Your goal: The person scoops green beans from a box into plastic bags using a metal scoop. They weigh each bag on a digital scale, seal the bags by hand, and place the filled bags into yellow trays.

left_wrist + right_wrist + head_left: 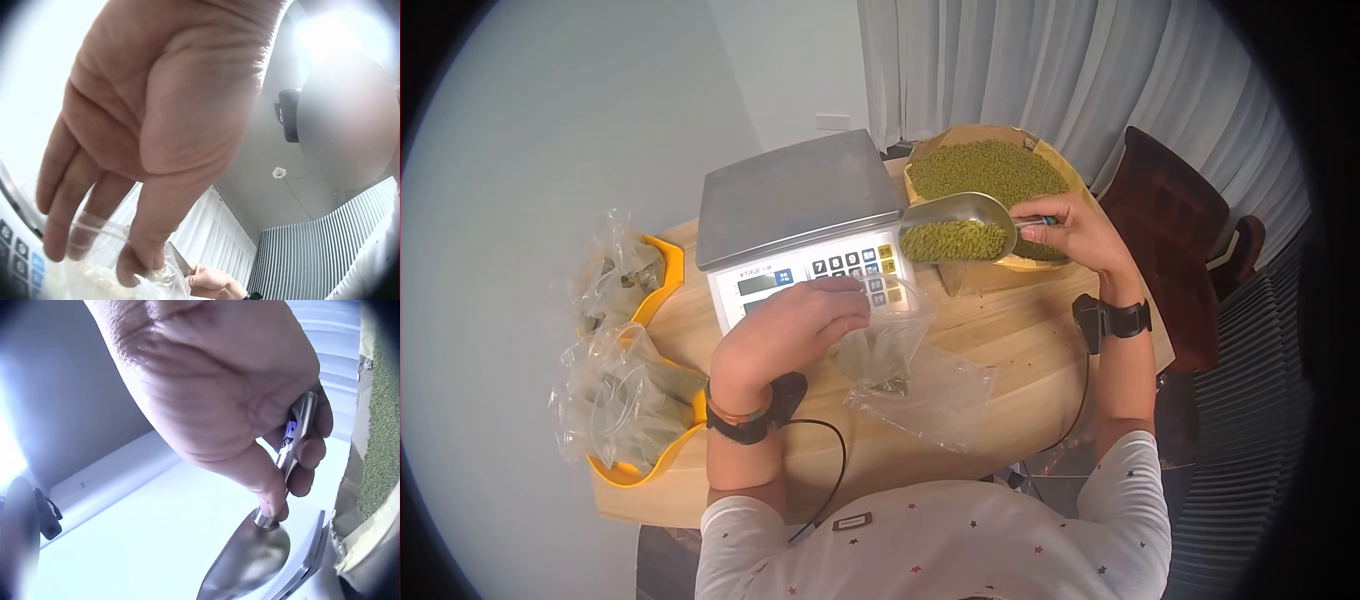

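My right hand (1080, 232) grips the handle of a metal scoop (978, 206), its fingers wrapped around it in the right wrist view. Small green mung beans (952, 241) fill the scoop, which is held level with the front right corner of a digital scale (800, 195). Lower and to the left, my left hand (792, 318) holds a clear plastic bag (878, 352) by its mouth in front of the keypad. Thumb and fingers grasp the bag's edges in the left wrist view. A little green material shows at the bag's bottom.
Behind the scoop stands a big open paper sack (960, 278) full of mung beans. Another clear bag (950, 400) lies flat on the wooden table (1020, 350). Two yellow bins (662, 462) with filled clear bags (625, 415) line the left edge. A brown chair (1165, 220) stands right.
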Demonstrator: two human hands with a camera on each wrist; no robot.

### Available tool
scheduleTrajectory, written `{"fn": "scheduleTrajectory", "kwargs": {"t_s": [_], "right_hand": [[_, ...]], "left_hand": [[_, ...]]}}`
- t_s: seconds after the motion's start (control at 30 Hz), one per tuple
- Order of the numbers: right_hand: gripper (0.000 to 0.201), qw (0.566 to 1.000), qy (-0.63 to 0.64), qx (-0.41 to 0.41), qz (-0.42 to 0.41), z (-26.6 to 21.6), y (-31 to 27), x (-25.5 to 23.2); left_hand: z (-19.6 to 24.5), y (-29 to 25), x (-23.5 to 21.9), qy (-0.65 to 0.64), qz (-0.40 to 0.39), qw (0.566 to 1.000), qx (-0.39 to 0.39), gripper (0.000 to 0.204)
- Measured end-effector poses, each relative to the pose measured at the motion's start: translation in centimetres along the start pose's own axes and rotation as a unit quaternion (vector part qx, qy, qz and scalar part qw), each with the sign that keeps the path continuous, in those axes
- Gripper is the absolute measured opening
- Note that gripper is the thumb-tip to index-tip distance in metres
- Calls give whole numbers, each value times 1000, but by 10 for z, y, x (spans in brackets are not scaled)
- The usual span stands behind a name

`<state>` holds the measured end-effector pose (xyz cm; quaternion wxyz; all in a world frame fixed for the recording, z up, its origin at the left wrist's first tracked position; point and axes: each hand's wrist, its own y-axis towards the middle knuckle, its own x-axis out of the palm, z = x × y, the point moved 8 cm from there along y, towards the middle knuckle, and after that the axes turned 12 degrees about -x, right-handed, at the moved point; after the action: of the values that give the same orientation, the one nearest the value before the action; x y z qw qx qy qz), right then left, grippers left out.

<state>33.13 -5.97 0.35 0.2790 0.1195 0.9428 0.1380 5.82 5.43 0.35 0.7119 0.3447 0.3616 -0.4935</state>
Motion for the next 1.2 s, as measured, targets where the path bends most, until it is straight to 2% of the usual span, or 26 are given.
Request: {"fn": "scheduleTrajectory", "kwargs": {"t_s": [0.07,0.1,0.17,0.3,0.37,0.57,0.63,0.7,0.73,0.8,0.87,0.9,0.93,0.97,1.0,1.03,1.07,1.1,1.17,1.2], "right_hand": [[24,996,-57,-43,-50,-21,5,13],[24,996,-55,-42,-51,-27,7,18],[24,988,-113,-90,-60,-50,10,29],[22,978,-175,-67,-93,-79,10,48],[21,925,-322,-192,-60,-103,5,55],[21,886,-398,-235,-29,-128,-4,68],[20,889,-392,-234,-21,-127,-4,64],[20,892,-388,-232,-14,-123,-5,58],[23,898,-382,-220,-13,-118,-4,52],[26,902,-378,-207,-10,-109,-1,40],[22,944,-314,-100,20,-82,4,16],[22,943,-316,-100,21,-70,6,7],[23,943,-318,-73,61,-50,6,-9],[25,941,-320,-46,102,-28,5,-25],[25,940,-322,-47,103,-6,5,-34],[29,920,-372,-33,117,16,4,-47],[34,898,-420,-19,132,34,2,-56],[34,897,-422,-21,133,47,0,-58],[41,881,-448,54,142,76,-4,-67],[41,881,-449,52,143,83,-5,-67]], "left_hand": [[1,0,0,1,0,1000,1,14],[1,0,-1,2,1,1000,3,14],[0,1,0,3,-21,1000,-20,15],[-4,1,2,3,-53,997,-58,15],[-5,1,3,7,-50,997,-52,15],[-5,2,4,11,-55,997,-54,15],[-6,3,5,7,-66,996,-64,16],[-3,2,2,-4,-44,998,-54,16],[-3,2,4,-4,-45,998,-51,16],[1,1,1,11,6,1000,4,13],[1,1,0,12,6,1000,7,13],[2,1,0,12,5,1000,6,13],[2,1,1,12,5,1000,9,13],[3,1,1,12,6,1000,8,12],[3,1,0,12,8,1000,8,12],[5,1,-2,13,10,1000,10,12],[3,2,0,17,-22,999,-20,13],[0,3,2,22,-53,997,-51,15],[-1,3,2,13,-53,997,-62,15],[-3,3,2,3,-56,996,-74,15]]}}
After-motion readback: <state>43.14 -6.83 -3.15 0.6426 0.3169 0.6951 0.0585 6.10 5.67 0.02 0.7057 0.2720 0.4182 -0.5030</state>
